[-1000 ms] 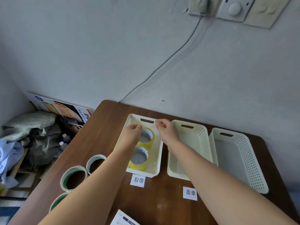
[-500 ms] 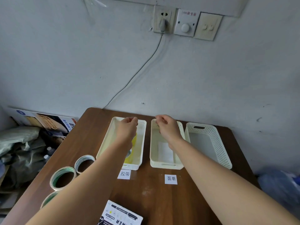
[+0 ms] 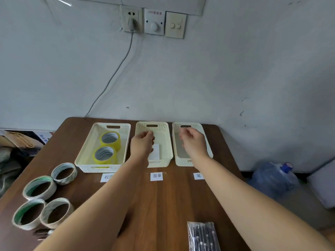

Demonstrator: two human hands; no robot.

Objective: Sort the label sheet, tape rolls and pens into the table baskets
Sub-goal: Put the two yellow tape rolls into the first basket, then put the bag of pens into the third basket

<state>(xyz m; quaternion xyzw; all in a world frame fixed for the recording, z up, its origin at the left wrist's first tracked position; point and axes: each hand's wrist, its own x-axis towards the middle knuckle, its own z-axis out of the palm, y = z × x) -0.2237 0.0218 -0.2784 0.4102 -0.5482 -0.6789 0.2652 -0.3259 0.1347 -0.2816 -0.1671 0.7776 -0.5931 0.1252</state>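
Three cream baskets stand in a row at the table's far edge. The left basket point(image 3: 87, 151) holds two yellow tape rolls point(image 3: 104, 155). The middle basket point(image 3: 164, 142) holds a white label sheet point(image 3: 155, 152). The right basket point(image 3: 206, 142) has nothing in it. My left hand point(image 3: 142, 144) hovers over the middle basket with loosely curled fingers that hold nothing. My right hand point(image 3: 193, 142) hovers the same way over the right basket. Several grey-green tape rolls point(image 3: 39, 187) lie at the table's left front. A clear pack of pens point(image 3: 204, 236) lies at the front edge.
Paper name tags point(image 3: 156, 176) lie in front of each basket. A blue water jug point(image 3: 273, 178) stands on the floor to the right of the table. Bags and boxes point(image 3: 16, 147) are piled on the left. A cable point(image 3: 116, 73) hangs from a wall socket.
Both hands have moved one basket to the right: the left from the tape basket to the middle one, the right from the middle to the right one. The view has tilted up and right.
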